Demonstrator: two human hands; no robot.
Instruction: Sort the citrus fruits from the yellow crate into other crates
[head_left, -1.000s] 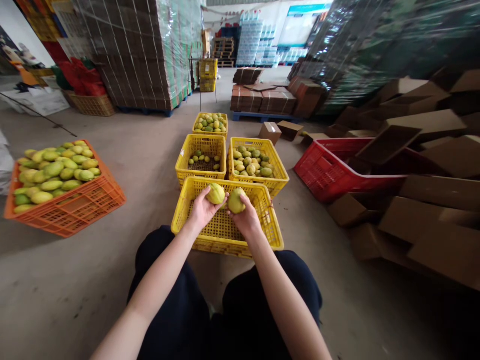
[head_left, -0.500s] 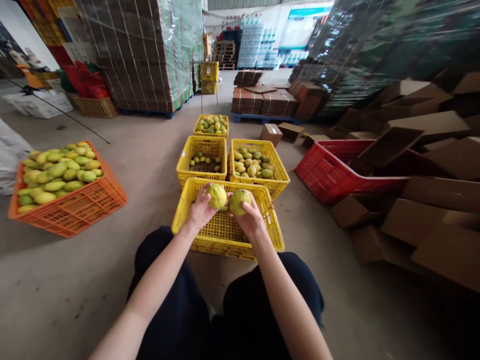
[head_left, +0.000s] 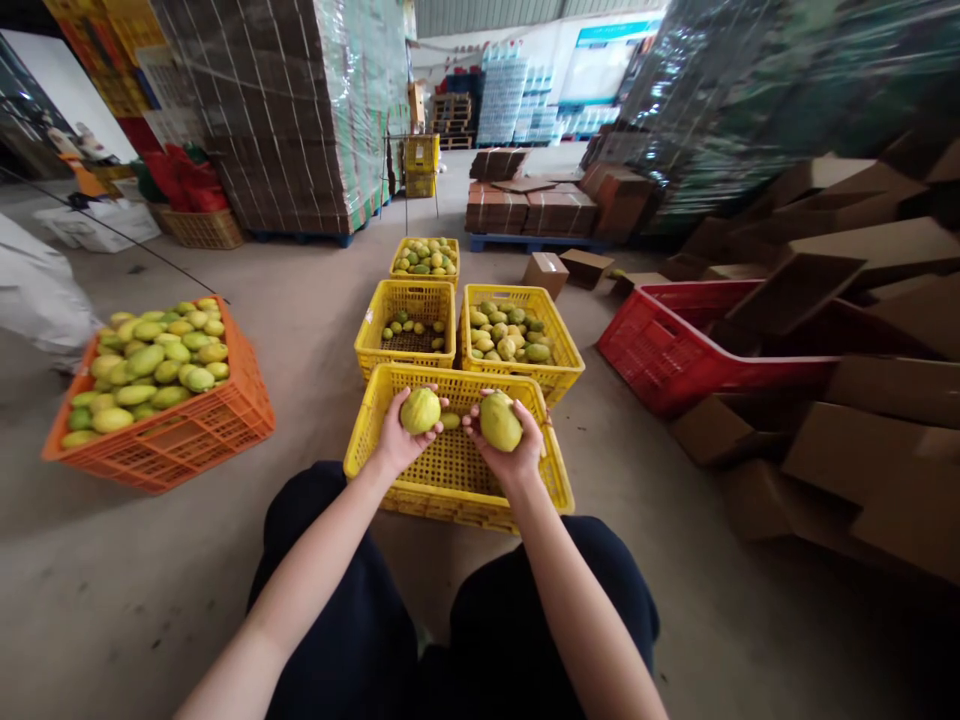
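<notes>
My left hand (head_left: 403, 432) is closed around a yellow-green papaya (head_left: 421, 410) with faint ridges. A second, slightly larger papaya (head_left: 501, 421) rests in my right hand (head_left: 517, 455), fingers curled about it. Both fruits are held apart above the nearest yellow crate (head_left: 457, 502). Inside that crate, between my hands, a single papaya (head_left: 450, 420) shows on the perforated bottom.
Behind stand a yellow crate (head_left: 364, 335) with several papayas, a fuller one (head_left: 564, 370) and a farther one (head_left: 424, 276). A heaped orange crate (head_left: 217, 440) is left, near a person's leg (head_left: 45, 300). A red crate (head_left: 660, 350) and cardboard boxes (head_left: 847, 450) lie right.
My hands have moved apart, each still holding its papaya, and the right one has turned. The papaya in the crate shows more. The view has shifted slightly.
</notes>
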